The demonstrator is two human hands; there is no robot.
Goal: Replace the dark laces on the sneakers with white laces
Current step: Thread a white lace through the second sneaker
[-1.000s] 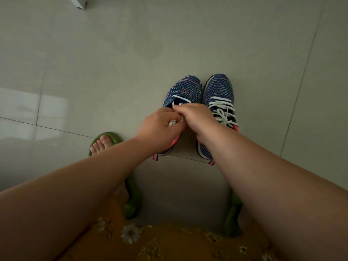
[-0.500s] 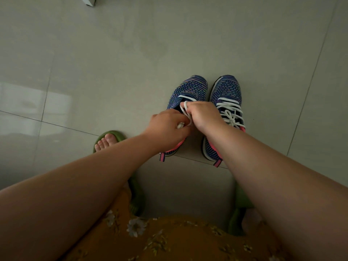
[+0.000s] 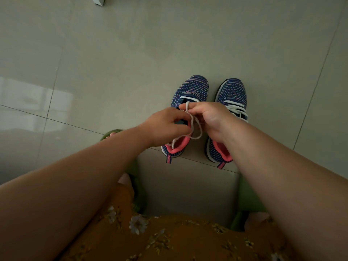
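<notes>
White lace [image 3: 195, 127] between both hands

Floor [image 3: 131, 53]: pale grey glossy tile, dark grout lines crossing. On it, ahead of me: two blue knit sneakers side by side, toes pointing away, left sneaker [image 3: 190, 89], right sneaker [image 3: 232, 91]. My green slippers on floor nearer me, left slipper [image 3: 139, 187], right slipper [image 3: 243, 202]. White object [image 3: 98, 0] at far edge, unidentifiable.

A room in a home, seen from above.
Glossy grey floor tiles [image 3: 113, 53] lay under green house slippers [image 3: 138, 193], with sneakers [image 3: 190, 91] just beyond the slippers.
</notes>
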